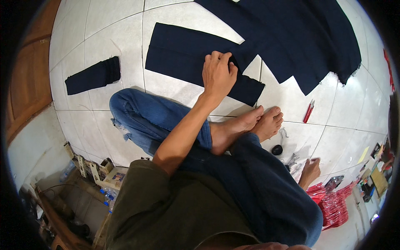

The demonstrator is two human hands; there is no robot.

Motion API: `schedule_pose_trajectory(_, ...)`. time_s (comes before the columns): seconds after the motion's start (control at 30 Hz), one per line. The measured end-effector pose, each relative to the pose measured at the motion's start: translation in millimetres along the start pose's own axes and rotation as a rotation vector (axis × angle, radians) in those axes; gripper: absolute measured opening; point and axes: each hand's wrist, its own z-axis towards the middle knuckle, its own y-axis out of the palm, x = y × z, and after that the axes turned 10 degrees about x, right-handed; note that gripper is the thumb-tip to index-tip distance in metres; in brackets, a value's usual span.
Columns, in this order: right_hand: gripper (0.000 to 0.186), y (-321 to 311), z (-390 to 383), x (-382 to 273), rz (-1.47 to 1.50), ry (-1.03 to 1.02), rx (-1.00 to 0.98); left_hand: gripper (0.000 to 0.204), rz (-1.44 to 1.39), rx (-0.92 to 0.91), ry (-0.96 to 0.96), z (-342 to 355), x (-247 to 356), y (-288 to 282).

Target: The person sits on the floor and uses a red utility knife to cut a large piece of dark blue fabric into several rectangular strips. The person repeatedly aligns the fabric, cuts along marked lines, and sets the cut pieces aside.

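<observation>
Our left hand (pixel 220 73) curls over the navy strip (pixel 179 52) beneath it, whether pinching we cannot tell; our right hand (pixel 310 171), well apart, is equally unreadable. Dragging the left could crease the strip or disturb the larger cloth (pixel 300 37) beyond.

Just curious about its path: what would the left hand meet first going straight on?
Past the dark strip under it, the left hand would likely meet the large dark cloth; height is unclear.
</observation>
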Motion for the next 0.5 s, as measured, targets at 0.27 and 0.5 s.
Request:
schedule_pose_trajectory(0.27,0.017,-39.1,77.1,-76.3,0.544,-0.082,0.171,0.035,-0.1,-0.121,0.41,-24.8,11.4,-7.7)
schedule_pose_trajectory(0.5,0.018,-59.4,118.7,-210.6,0.771,-0.313,0.199,0.025,-0.092,0.005,0.101,-1.0,-15.7,-61.7)
